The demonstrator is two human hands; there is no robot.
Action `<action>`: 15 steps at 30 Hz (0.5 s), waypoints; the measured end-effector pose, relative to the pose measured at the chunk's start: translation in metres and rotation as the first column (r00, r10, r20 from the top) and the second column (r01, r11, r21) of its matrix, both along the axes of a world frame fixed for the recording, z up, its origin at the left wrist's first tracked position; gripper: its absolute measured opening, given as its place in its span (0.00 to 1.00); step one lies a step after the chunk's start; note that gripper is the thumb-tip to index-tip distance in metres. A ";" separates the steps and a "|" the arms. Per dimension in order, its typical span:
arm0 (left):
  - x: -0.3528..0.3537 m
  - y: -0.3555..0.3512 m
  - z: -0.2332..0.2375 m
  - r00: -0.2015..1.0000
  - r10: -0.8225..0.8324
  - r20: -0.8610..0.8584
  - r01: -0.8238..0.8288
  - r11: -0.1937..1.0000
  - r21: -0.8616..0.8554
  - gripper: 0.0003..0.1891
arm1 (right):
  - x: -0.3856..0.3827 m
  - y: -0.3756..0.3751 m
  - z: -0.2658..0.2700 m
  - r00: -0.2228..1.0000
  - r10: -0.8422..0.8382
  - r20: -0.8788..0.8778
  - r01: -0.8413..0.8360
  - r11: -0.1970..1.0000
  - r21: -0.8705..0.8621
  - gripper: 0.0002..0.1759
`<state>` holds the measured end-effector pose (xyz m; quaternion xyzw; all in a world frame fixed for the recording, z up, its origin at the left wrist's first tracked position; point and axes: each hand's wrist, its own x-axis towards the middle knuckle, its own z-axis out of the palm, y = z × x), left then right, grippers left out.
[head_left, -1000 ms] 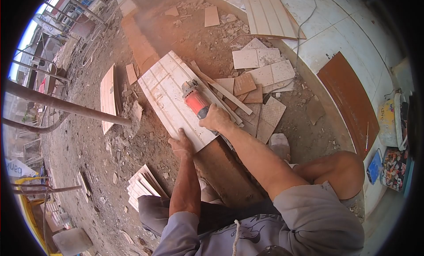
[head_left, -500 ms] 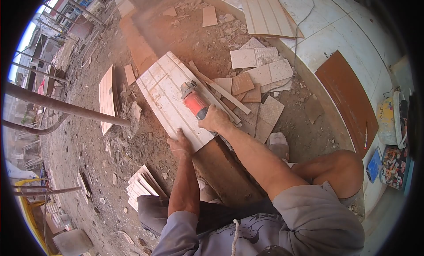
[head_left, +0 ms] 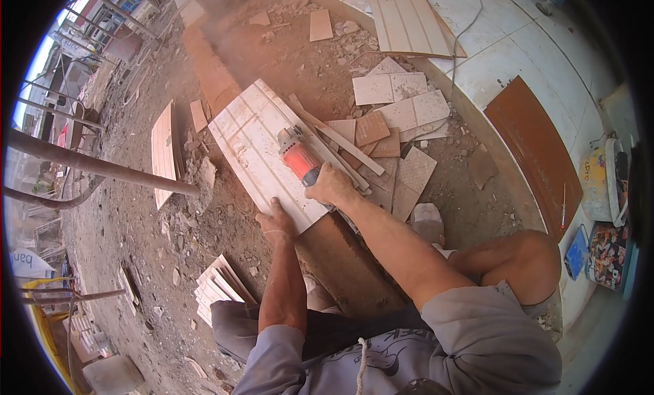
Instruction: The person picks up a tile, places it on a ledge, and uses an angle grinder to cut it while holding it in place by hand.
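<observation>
My right hand (head_left: 332, 186) is wrapped round the rear body of a red angle grinder (head_left: 298, 158). The grinder's metal head points away from me, over the upper face of a pale tile (head_left: 246, 137). Its disc cannot be made out. Straight lines run along the length of this tile. My left hand (head_left: 276, 223) grips the tile's near left edge, thumb on top and fingers underneath, out of sight. Beneath the tile lies a long brown beam (head_left: 347, 262), which stretches back between my legs.
Cut tile pieces (head_left: 409, 112) and narrow strips lie to the right. Another stack of tiles (head_left: 221, 286) sits near my left knee. A metal pole (head_left: 102, 164) juts in from the left. Reddish dust hangs at the far end. A brown panel (head_left: 535, 153) and bucket (head_left: 599, 180) stand right.
The view has shifted very slightly. Both hands, the angle grinder and the tile keep almost the same places.
</observation>
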<state>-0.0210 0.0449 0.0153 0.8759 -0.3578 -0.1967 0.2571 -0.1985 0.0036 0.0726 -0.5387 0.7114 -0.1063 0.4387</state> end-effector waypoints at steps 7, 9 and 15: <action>0.000 0.001 -0.002 1.000 0.010 -0.013 -0.010 1.000 -0.005 0.36 | 0.000 0.002 -0.002 1.000 0.005 -0.010 -0.004 1.000 0.007 0.39; 0.000 0.001 0.000 1.000 0.009 -0.013 -0.009 1.000 0.002 0.36 | -0.001 0.003 -0.001 1.000 0.004 -0.005 -0.004 1.000 0.010 0.39; 0.000 0.001 -0.001 1.000 0.004 -0.019 -0.004 1.000 -0.003 0.36 | -0.002 0.005 -0.003 1.000 -0.001 0.003 0.001 1.000 0.009 0.40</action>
